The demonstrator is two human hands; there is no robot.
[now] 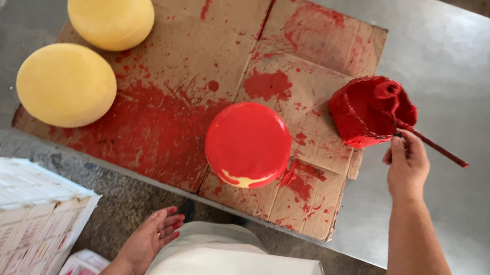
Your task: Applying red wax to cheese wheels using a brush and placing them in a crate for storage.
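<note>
A round cheese wheel coated in red (pixel 248 144), with a yellow patch showing at its near edge, sits on red-stained cardboard (pixel 207 41). Two bare yellow wheels lie at the left, one farther (pixel 111 10) and one nearer (pixel 66 84). My right hand (pixel 406 165) grips the red handle of a brush (pixel 434 145) whose head rests in a red-smeared paint container (pixel 370 110) to the right of the red wheel. My left hand (pixel 150 238) hangs below the table edge with red-tipped fingers spread, holding nothing.
The cardboard lies on a grey metal table (pixel 478 90) whose right half is bare metal. A white printed carton (pixel 8 215) stands at lower left on the concrete floor. My white apron (pixel 230 268) fills the lower middle.
</note>
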